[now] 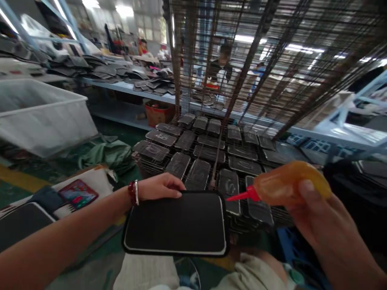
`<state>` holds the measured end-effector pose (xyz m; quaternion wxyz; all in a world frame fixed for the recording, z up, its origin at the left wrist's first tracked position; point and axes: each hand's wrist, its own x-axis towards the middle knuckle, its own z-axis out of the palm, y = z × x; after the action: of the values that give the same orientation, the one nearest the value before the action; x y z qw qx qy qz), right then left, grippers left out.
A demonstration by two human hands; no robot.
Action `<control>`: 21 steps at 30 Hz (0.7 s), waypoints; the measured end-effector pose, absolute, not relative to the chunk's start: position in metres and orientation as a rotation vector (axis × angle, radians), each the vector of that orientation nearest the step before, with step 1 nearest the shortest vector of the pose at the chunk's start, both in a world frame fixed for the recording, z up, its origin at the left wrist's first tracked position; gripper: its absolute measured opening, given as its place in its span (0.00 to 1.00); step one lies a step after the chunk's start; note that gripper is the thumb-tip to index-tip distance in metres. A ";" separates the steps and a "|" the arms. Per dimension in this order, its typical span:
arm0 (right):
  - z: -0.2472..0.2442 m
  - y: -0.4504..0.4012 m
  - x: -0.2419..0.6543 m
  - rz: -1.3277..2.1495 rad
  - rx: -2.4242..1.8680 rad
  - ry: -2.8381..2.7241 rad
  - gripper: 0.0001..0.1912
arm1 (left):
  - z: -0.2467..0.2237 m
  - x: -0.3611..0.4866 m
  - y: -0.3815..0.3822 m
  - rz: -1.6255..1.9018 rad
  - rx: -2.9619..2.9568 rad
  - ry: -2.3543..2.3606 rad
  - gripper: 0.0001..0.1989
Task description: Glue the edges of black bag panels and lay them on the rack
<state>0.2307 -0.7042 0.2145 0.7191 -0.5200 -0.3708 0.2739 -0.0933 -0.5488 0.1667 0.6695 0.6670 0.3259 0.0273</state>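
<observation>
My left hand (161, 187) grips the far edge of a black panel (175, 223), a flat rounded rectangle held over my lap. A thin white line of glue runs along the panel's near and right edges, just inside its dark rim. In my right hand (317, 213) is an amber squeeze bottle (290, 183), tilted on its side. Its red nozzle points left, and the tip sits at the panel's upper right corner. Whether the tip touches the panel I cannot tell. The fingers of my left hand under the panel are hidden.
Ahead stands a wire rack (217, 161) with several dark panels lying on its shelves; its upper grids tilt overhead. A white plastic bin (45, 117) is at left, near a red box (159, 112) on a blue shelf. A person (222, 70) is behind the rack.
</observation>
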 end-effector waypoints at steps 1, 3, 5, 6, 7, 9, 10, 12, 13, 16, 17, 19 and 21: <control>0.214 -0.703 0.231 0.633 -1.141 -0.832 0.17 | 0.167 -0.090 -0.550 0.035 1.513 0.732 0.16; 0.212 -0.703 0.232 0.683 -1.134 -0.862 0.18 | 0.167 -0.085 -0.551 -0.015 1.532 0.729 0.16; 0.210 -0.705 0.233 0.702 -1.144 -0.874 0.18 | 0.166 -0.081 -0.551 -0.048 1.545 0.724 0.17; 0.208 -0.706 0.234 0.709 -1.153 -0.875 0.18 | 0.166 -0.079 -0.551 -0.057 1.546 0.721 0.17; 0.207 -0.707 0.235 0.717 -1.163 -0.872 0.18 | 0.165 -0.078 -0.551 -0.065 1.546 0.717 0.17; 0.204 -0.708 0.237 0.734 -1.174 -0.866 0.18 | 0.165 -0.075 -0.552 -0.076 1.541 0.708 0.17; 0.202 -0.708 0.237 0.743 -1.179 -0.864 0.18 | 0.165 -0.074 -0.552 -0.083 1.536 0.702 0.17; 0.200 -0.708 0.238 0.756 -1.190 -0.864 0.18 | 0.165 -0.072 -0.552 -0.108 1.525 0.695 0.16; 0.199 -0.708 0.239 0.760 -1.194 -0.862 0.17 | 0.165 -0.071 -0.551 -0.118 1.518 0.696 0.16; 0.197 -0.708 0.240 0.761 -1.207 -0.839 0.18 | 0.163 -0.070 -0.550 -0.139 1.490 0.704 0.17; 0.197 -0.708 0.240 0.760 -1.211 -0.830 0.19 | 0.163 -0.069 -0.549 -0.143 1.480 0.704 0.17; 0.195 -0.708 0.240 0.758 -1.212 -0.822 0.20 | 0.162 -0.068 -0.549 -0.141 1.462 0.705 0.16; 0.194 -0.707 0.239 0.760 -1.209 -0.836 0.19 | 0.161 -0.067 -0.549 -0.125 1.453 0.712 0.15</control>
<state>0.2392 -0.7072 0.1940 0.6768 -0.5378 -0.3719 0.3381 -0.0669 -0.5492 0.1613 0.6884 0.6493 0.3184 -0.0561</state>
